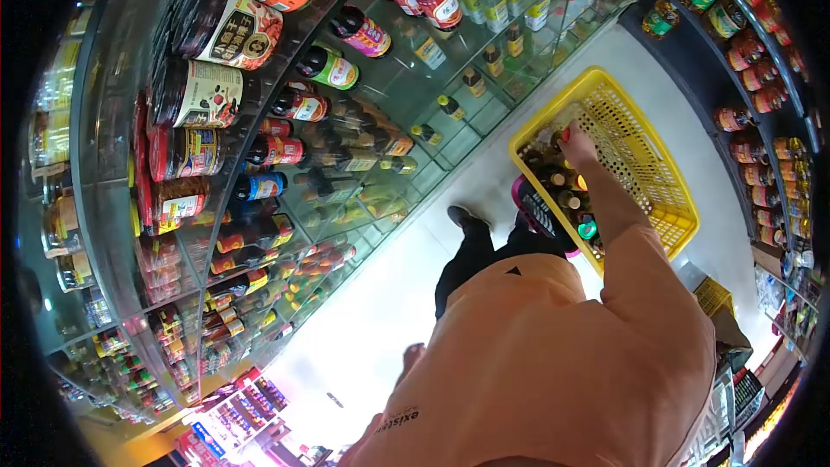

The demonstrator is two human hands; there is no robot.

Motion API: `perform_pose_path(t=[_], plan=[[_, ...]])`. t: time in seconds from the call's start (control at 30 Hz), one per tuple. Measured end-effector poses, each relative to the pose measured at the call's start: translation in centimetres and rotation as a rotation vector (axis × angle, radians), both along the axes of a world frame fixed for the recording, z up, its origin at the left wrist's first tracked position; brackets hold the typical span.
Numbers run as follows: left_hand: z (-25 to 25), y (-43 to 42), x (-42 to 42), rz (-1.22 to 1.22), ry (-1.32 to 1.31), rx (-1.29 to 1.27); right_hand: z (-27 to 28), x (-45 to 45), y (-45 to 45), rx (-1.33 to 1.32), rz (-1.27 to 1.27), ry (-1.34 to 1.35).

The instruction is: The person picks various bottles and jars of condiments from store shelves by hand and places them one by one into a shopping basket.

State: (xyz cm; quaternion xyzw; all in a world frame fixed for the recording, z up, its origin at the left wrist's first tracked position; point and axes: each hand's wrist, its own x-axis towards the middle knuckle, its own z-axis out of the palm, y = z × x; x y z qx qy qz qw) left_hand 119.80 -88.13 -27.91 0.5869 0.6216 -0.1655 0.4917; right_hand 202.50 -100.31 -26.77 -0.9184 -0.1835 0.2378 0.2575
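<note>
My right hand (578,147) is inside the near-left end of a yellow plastic basket (596,78), its fingers closed at the red cap (565,134) of a bottle. Several dark bottles (571,201) stand packed along that side of the basket, one with a green cap (588,230). The rest of the basket's slotted floor shows. Low at my left side, my left hand (413,354) hangs over the bright floor, away from any goods. It is small and partly hidden, so its fingers cannot be made out.
Glass shelves (380,121) of sauce bottles and large jars (238,30) rise on the left. Curved dark shelves (692,69) with jars and bottles line the right. A dark purple-edged object (538,207) lies beside the basket, near my shoe (467,218).
</note>
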Motion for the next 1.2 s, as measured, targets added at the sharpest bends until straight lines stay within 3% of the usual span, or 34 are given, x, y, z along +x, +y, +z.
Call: perform_pose_path(t=[0.03,0.13,0.27,0.4,0.53,0.67,0.7,0.77,0.8,0.83,0.93,1.0,1.1,1.17,1.2], plan=[[1.4,-1.5,0.6,-0.149,0.078,0.032,-0.9,0.0,0.5,-0.049,-0.003,0.025],[4.0,-4.8,1.7,-0.263,0.137,0.022,-1.5,-0.4,1.0,-0.136,0.055,0.099],[6.3,-5.1,4.5,-0.225,0.136,0.033,-4.8,-0.9,0.5,-0.168,0.085,0.107],[7.6,-5.5,5.9,-0.204,0.133,0.049,-2.8,-1.5,1.0,-0.226,0.06,0.194],[8.1,-5.6,6.7,-0.25,0.118,0.152,-4.3,-1.1,0.9,-0.23,0.054,0.191],[8.1,-6.3,5.7,-0.252,0.13,0.101,-5.1,-0.3,0.5,-0.251,-0.034,0.186],[7.7,-6.7,4.7,-0.258,0.127,0.093,-5.7,-0.1,-0.4,-0.254,-0.036,0.182],[6.6,-7.9,2.7,-0.263,0.113,0.085,-6.5,-0.1,-2.2,-0.018,-0.205,-0.029],[5.7,-8.7,1.3,-0.263,0.107,0.08,-2.6,-1.1,-3.1,0.055,-0.347,0.179],[4.7,-9.5,-0.1,-0.265,0.1,0.079,-1.9,-2.1,-4.4,0.055,-0.344,0.164],[1.5,-12.3,-4.5,-0.293,0.077,0.076,-0.1,-5.2,-9.4,0.14,-0.432,-0.185],[-1.1,-13.7,-7.4,-0.339,0.064,0.087,1.0,-8.8,-13.0,0.245,-0.494,-0.151],[-5.6,-15.4,-11.8,-0.589,0.052,0.182,3.6,-16.6,-18.0,0.441,-0.51,-0.181],[-7.8,-15.8,-14.0,-0.852,0.068,0.318,6.9,-23.5,-20.6,0.261,-0.341,-0.311],[-6.9,-16.1,-13.8,-0.465,-0.049,0.167,5.8,-26.5,-22.5,0.361,-0.246,-0.262]])
